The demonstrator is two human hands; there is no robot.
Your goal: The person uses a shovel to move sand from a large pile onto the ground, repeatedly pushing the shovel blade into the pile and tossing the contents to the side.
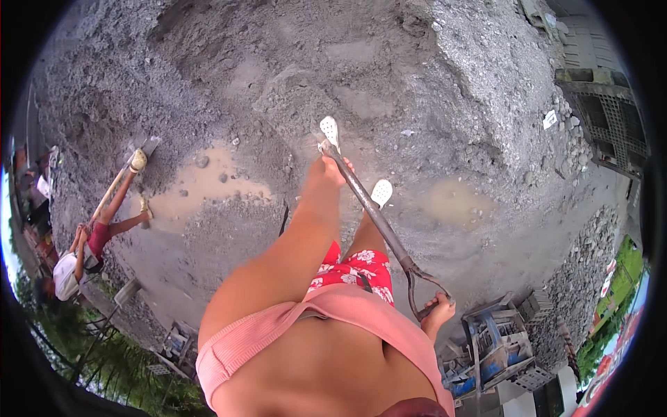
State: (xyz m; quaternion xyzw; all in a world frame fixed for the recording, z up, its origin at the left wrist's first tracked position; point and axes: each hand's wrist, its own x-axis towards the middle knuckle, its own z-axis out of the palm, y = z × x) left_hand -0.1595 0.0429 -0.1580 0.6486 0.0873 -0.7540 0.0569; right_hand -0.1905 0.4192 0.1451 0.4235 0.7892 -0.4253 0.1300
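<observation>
A shovel [379, 221] slants across in front of my legs, its metal shaft running from near my feet up to a split handle at the lower right. My left hand [335, 171] is closed around the shaft low down, close to a white perforated shoe [329, 130] on my foot. On the grip at the top end, my right hand [438, 313] is closed beside my right hip. The blade cannot be made out; my left hand and forearm cover much of that end. My other white shoe [381, 192] stands on wet grey ground.
A heap of grey gravel and sand [292, 83] rises ahead. Muddy puddles [208, 187] [455, 203] lie on both sides. At the left another person [76, 260] holds a long-handled shovel [114, 186]. Blue machinery [497, 347] stands lower right, crates [608, 118] upper right.
</observation>
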